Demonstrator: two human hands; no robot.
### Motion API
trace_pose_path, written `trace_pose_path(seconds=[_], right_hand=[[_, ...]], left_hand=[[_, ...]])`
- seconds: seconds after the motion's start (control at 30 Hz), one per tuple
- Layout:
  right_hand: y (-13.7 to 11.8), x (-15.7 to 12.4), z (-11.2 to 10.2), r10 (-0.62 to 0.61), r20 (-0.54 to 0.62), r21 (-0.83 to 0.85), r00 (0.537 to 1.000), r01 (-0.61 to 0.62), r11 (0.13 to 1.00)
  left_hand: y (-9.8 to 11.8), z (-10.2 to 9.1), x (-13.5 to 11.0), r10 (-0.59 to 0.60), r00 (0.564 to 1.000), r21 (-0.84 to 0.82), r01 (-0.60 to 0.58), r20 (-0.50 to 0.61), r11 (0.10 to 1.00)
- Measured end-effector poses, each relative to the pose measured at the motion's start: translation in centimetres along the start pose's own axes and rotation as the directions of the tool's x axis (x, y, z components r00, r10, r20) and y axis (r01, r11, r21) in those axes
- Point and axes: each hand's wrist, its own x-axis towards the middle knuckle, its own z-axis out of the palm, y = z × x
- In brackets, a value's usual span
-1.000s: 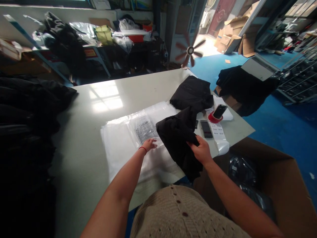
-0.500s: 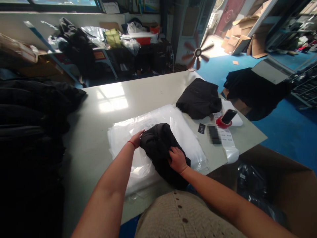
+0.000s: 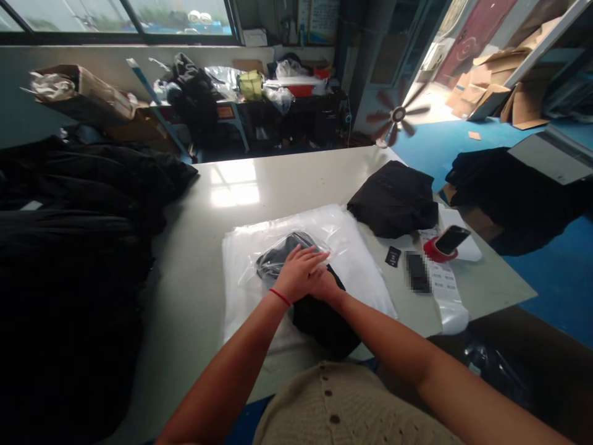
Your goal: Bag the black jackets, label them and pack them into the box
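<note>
On surface (image 3: 296,179) before you: black garment (image 3: 324,327) partly inside clear plastic bag (image 3: 356,259), lying flat. Your left hand (image 3: 299,272) open, resting on bag over garment; right hand (image 3: 328,289) open, touching left, resting on garment. Folded black jacket (image 3: 393,201) beyond bag; phone (image 3: 451,240) on red tape roll (image 3: 432,250) to right.

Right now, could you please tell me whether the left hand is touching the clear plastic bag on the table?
Touching: the head view shows the left hand lying flat on the clear plastic bag, with no gap between them.
</note>
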Motion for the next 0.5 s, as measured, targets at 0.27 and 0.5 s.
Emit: trace_pose_path(seconds=[0.27,0.5], right_hand=[[10.5,-0.9,-4.5,0.296,-0.219,0.085,0.93,-0.284,0.955],[9.4,-3.7,-3.6,0.179,-0.396,-0.003,0.901,-0.197,0.98]], left_hand=[[-3.7,1.8,-4.5,-0.286,0.86,0.406,0.462,-0.424,0.788],[-4.1,2.5,-7.6,-0.187,0.809,0.44,0.479,-0.557,0.76]])
